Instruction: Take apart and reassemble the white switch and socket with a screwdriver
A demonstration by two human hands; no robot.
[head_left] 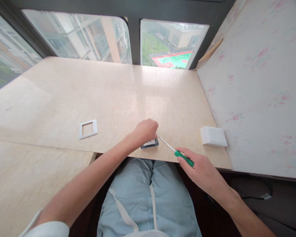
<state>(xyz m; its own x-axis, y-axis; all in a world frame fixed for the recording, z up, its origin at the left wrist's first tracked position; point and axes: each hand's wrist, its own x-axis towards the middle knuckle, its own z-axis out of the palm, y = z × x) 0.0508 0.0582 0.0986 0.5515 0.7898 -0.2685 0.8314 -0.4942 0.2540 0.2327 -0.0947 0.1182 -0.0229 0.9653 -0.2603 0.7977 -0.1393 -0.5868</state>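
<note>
My right hand [199, 166] is closed around the green handle of a screwdriver [185, 159]. Its thin metal shaft points up and left, with the tip close to the fingers of my left hand [146, 130]. That hand is closed, fingers curled down over a small grey-and-white electrical module [150, 145] at the ledge's front edge. Whatever the left fingers pinch is hidden behind the hand. Part of the module, with a white label on its top face, shows below the hand.
On the left of the beige ledge [113, 95] lies a white square faceplate frame [95, 126]. A white switch box [214, 136] sits at the right, near the papered wall [261, 98]. Windows [81, 38] border the far side. My legs are under the front edge.
</note>
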